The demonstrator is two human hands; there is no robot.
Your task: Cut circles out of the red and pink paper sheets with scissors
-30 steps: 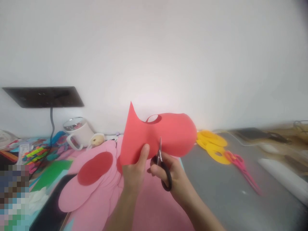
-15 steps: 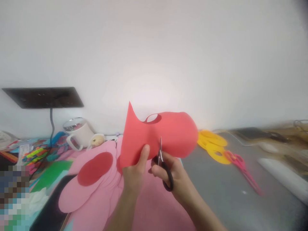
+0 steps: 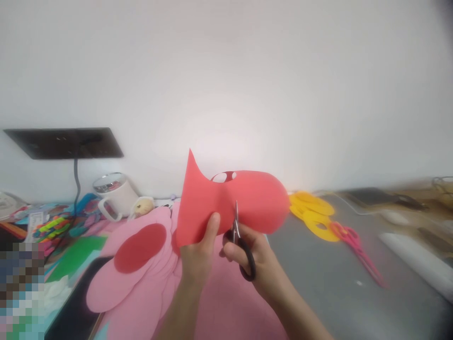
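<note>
While the left hand [image 3: 198, 257] pinches the red sheet [image 3: 201, 203], right hand [image 3: 259, 257] with fingers [image 3: 238, 253] hooked in scissors [image 3: 245, 244], blades [image 3: 236, 216] probably nipping into it, pink ovals [image 3: 113, 290] nearby

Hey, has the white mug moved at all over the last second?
No, the white mug sits where it did, below and right of the dark panel.

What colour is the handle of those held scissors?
The visible handle is black, clearest in the head view.
</note>
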